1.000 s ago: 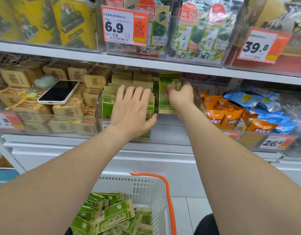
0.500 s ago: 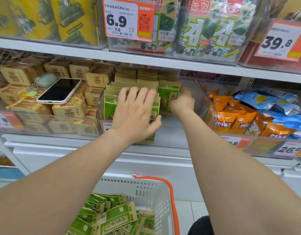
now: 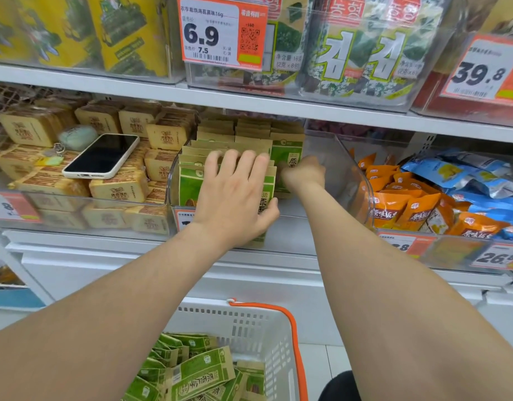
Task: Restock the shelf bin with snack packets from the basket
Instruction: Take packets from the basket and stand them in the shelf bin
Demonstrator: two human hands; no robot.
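Observation:
A clear shelf bin [image 3: 346, 172] on the middle shelf holds a row of upright green snack packets [image 3: 191, 183]. My left hand [image 3: 235, 198] lies flat against the front of that row, fingers straight over the packet tops and thumb at the right edge of the front packet. My right hand [image 3: 304, 175] reaches into the bin's right side and grips one green packet [image 3: 287, 153] standing upright beside the row. Below, a white basket [image 3: 249, 319] with an orange handle holds several more green packets [image 3: 197, 371].
A phone [image 3: 102, 156] with a keyring lies on tan boxed snacks [image 3: 119, 189] in the bin to the left. Orange packets [image 3: 408, 204] and blue packets [image 3: 466, 175] fill the bin to the right. An upper shelf with seaweed packs hangs just above.
My right hand has lowered its green packet deeper into the bin beside the row. My left hand stays pressed on the row's front.

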